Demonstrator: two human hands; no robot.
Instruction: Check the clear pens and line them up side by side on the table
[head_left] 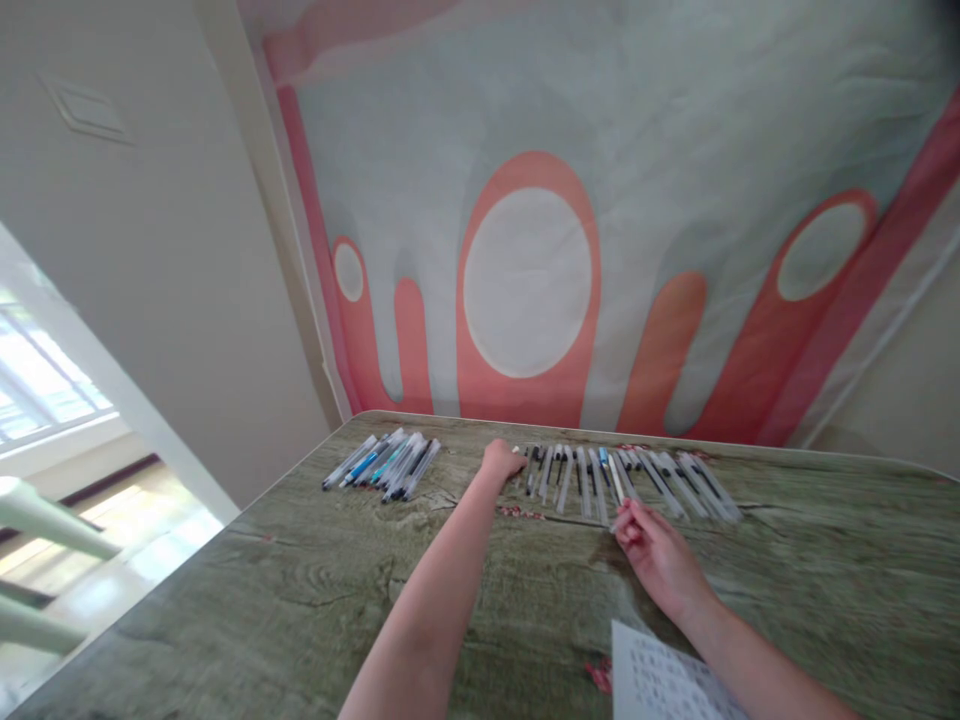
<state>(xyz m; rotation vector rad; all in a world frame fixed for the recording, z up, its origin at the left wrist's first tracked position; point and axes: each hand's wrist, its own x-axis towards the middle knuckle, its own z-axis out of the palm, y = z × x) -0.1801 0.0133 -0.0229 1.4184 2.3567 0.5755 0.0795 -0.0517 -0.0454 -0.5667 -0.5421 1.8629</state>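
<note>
A long row of pens (637,480) lies side by side across the far part of a wood-grain table (300,590). My left hand (501,461) reaches to the left end of that row, fingers curled on a pen there. My right hand (656,555) is near the row's middle, fingers pinched around the near end of a pen. A second, tighter bunch of pens (386,465), some with blue and teal barrels, lies further left, apart from both hands.
A printed sheet of paper (664,685) lies at the near edge under my right forearm. Behind the table hangs a grey and coral patterned cloth (525,250). A white chair (30,560) and a bright window (37,390) are at the left.
</note>
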